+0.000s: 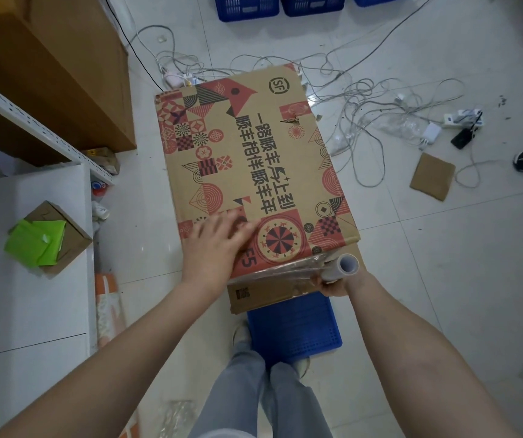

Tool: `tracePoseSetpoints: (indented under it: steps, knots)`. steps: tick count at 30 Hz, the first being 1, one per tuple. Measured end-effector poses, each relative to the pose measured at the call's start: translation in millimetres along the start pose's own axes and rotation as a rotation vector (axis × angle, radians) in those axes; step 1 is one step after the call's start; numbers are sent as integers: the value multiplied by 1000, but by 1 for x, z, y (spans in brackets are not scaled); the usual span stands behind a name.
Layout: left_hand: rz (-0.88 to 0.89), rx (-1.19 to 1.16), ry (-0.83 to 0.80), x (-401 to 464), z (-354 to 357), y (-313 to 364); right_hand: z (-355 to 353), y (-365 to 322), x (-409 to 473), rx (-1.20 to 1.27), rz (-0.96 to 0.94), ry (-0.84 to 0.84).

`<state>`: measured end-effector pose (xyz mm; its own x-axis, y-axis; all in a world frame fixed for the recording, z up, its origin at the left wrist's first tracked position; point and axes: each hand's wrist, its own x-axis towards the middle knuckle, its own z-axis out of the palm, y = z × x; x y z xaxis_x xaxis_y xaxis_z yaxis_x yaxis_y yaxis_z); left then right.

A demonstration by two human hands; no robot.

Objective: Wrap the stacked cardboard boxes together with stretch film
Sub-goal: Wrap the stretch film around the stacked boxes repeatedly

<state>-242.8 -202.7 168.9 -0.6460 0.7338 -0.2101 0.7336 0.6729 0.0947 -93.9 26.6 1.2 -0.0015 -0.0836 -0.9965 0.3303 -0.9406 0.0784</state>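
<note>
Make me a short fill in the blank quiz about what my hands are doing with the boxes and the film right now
1. The right hand holds the roll of ____ film.
2. The left hand presses flat on the ____ box of the stack.
3. The film stretches along the printed box edge ____ to the person.
4. The stack stands on a crate coloured ____.

Missing words: stretch; top; nearest; blue

Left hand (214, 248) flat, right hand (333, 281) gripping.
</note>
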Motion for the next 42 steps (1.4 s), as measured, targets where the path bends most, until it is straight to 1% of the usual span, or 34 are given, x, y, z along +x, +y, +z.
tracePoseSetpoints:
  steps: [1, 3, 5, 10, 13, 17, 19, 21, 25, 28, 33, 36, 42]
  knots:
    - [43, 49, -74, 0, -1, 4, -2, -1, 2, -2, -1, -9]
    - [27, 75, -148, 4, -10, 9, -4, -2, 3, -28, 2, -29]
    - [-19, 82, -186, 9, -19, 19, -4, -2, -3, -72, -11, -51]
    - [-167, 29, -307, 17, -26, 53, -1, 0, -18, -132, -45, 9]
    - [-217, -15, -304, 18, -24, 60, -3, -3, -14, -173, -13, 7]
    - [-278, -87, -337, 14, -18, 67, 1, -6, -20, 1, 16, -40]
    - [-278, -79, -365, 12, -15, 70, 0, -9, -22, 36, 16, -53]
    - [-275, -59, -377, 11, -12, 70, -1, -14, -21, 20, 28, -59]
    - [-268, 66, -392, 10, -4, 75, -3, -24, -17, 71, 76, -85]
    - [-285, 94, -375, 10, -2, 79, -2, -25, -17, 7, 66, -113]
    - [-277, 110, -324, 14, 0, 76, -2, -29, -28, -85, 16, -111]
    - [-276, 103, -286, 16, 2, 77, -7, -32, -28, -68, 22, -116]
    - [-256, 129, -277, 16, 4, 70, -6, -31, -27, -86, 11, -130]
